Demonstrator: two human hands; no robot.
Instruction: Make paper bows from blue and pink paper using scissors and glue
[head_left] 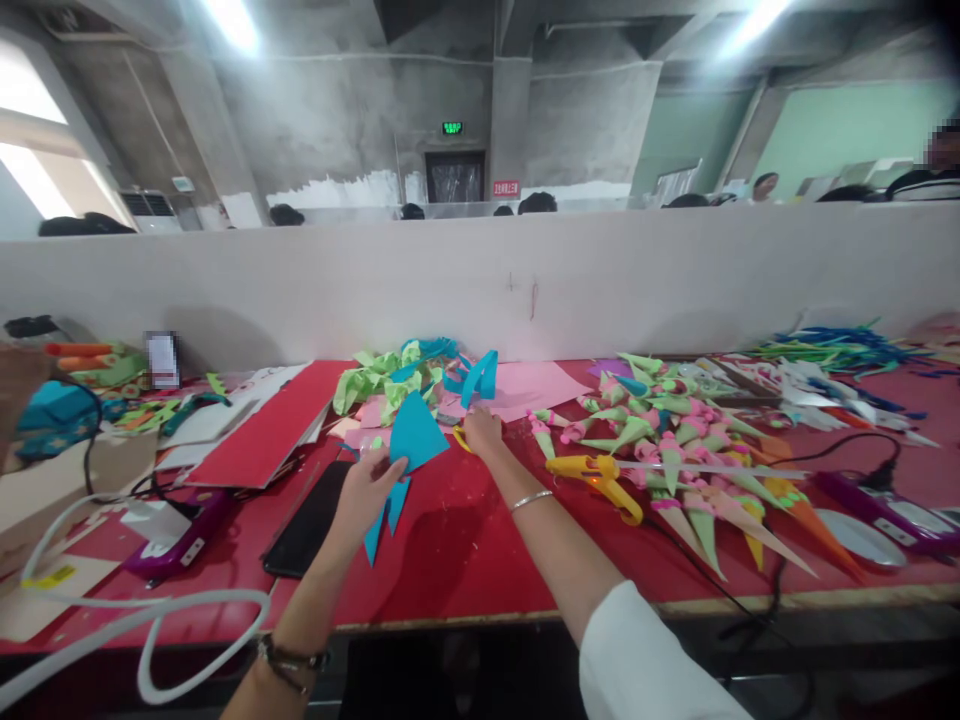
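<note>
Nearest the camera, a white sleeve (645, 660) covers the right forearm, which stretches forward over the red table (465, 550); the right hand (481, 432) lies palm down on yellow-handled scissors (460, 438), its grip seemingly closed, though partly hidden; the left hand (365, 492), left of it, pinches a blue paper piece (415, 434), flat, angular, raised just above the table.

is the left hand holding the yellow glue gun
No, the left hand holds blue paper; the glue gun lies on the table.
</note>
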